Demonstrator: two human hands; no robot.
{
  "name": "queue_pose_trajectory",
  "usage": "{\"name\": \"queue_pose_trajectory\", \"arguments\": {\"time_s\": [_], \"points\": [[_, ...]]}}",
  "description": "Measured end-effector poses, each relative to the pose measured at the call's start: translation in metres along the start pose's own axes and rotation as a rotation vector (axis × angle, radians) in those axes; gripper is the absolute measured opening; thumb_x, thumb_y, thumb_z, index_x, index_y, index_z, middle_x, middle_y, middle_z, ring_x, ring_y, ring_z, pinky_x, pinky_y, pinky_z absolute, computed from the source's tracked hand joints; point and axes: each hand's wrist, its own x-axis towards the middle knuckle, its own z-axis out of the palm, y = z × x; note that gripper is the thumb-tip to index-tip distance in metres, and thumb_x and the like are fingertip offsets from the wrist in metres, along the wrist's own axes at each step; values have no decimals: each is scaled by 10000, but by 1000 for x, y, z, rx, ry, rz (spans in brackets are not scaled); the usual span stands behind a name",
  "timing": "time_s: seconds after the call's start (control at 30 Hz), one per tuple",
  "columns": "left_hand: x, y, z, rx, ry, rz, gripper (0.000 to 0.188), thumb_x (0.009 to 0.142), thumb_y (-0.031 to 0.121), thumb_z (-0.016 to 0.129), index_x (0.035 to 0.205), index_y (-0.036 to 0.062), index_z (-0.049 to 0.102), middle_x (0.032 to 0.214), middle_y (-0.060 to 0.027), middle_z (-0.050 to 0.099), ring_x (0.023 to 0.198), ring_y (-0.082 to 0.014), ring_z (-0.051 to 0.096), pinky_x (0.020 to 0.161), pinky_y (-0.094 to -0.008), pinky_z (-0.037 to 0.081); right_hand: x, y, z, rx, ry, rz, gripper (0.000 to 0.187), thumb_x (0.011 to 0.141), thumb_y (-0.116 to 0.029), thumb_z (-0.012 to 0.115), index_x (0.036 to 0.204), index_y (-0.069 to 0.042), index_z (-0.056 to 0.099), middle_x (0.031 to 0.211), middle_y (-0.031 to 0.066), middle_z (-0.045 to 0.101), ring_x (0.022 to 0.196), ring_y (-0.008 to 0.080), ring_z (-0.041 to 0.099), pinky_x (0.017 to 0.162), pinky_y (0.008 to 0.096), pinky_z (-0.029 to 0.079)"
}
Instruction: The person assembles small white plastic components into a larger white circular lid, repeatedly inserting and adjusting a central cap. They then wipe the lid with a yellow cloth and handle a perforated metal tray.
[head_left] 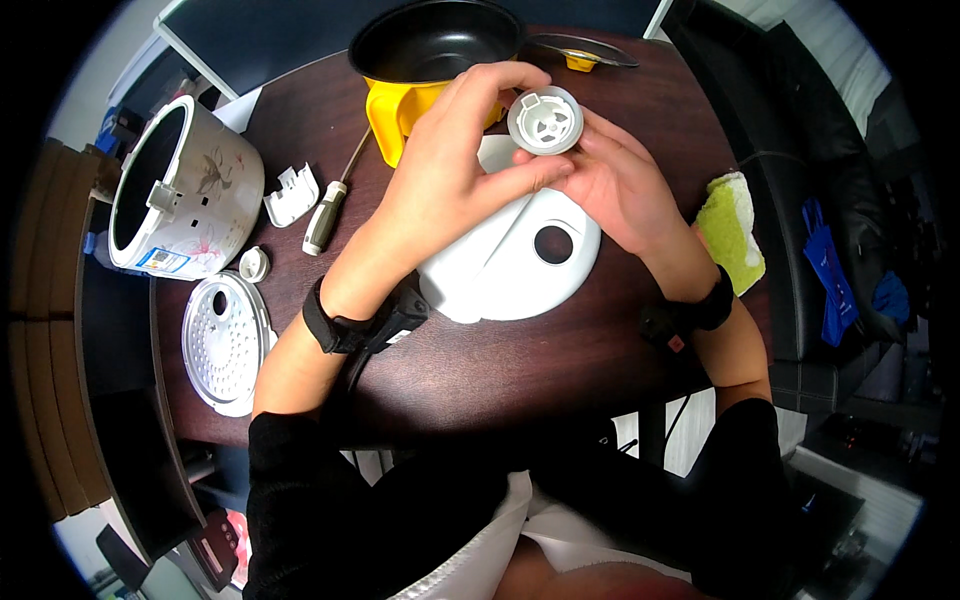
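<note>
My left hand [448, 160] pinches a small round steam valve [546, 122] between thumb and fingers. It is white inside a greyish rim, and its slotted hollow side faces me. From the right, my right hand [622, 185] cups the valve, its fingers partly hidden behind it. Below both hands a white rice cooker lid [490, 275] with a round dark hole lies on the table. Partly behind my left hand stands a yellow pot [392, 108] with a black inside.
At left are a white flowered rice cooker body [225, 185], a white plastic bracket [292, 197], a screwdriver [322, 222], a small round white cap [254, 264] and a perforated inner lid [226, 345]. A green-white cloth [730, 235] lies right; a pan lid [600, 50] lies behind.
</note>
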Motion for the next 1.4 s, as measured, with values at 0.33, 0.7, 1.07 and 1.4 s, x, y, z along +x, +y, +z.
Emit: {"name": "queue_pose_trajectory", "arguments": {"time_s": [0.33,0.7,1.07,1.4], "points": [[-1,2,0,21,12,-21,636,683,180,819,1237,41,541,1083,-82,636,955,-169,616,859,-293,481,-1,4,0,-54,6,-27,389,988,-173,444,1317,29,399,1247,140,512,1173,208,509,1058,380,380],[-2,2,-1,72,-99,-278,698,678,387,811,1159,-45,548,1054,-206,621,983,-303,628,847,-378,500,-14,-12,-3,-200,171,15,353,974,-174,504,1278,3,481,1208,124,547,1111,198,569,1000,313,449],[-29,-5,20,208,-558,-599,497,734,253,720,1084,-70,578,904,-250,656,830,-344,661,773,-382,517,-106,-13,-34,-459,538,176,358,1009,-148,383,1283,81,414,1183,195,558,1052,270,600,926,377,490],[-10,13,7,-132,-51,-548,436,788,187,632,1141,-52,538,927,-198,654,811,-259,678,736,-341,535,-109,7,-8,-58,580,65,386,991,-129,422,1305,93,388,1254,214,512,1135,310,555,1006,440,434]]}}
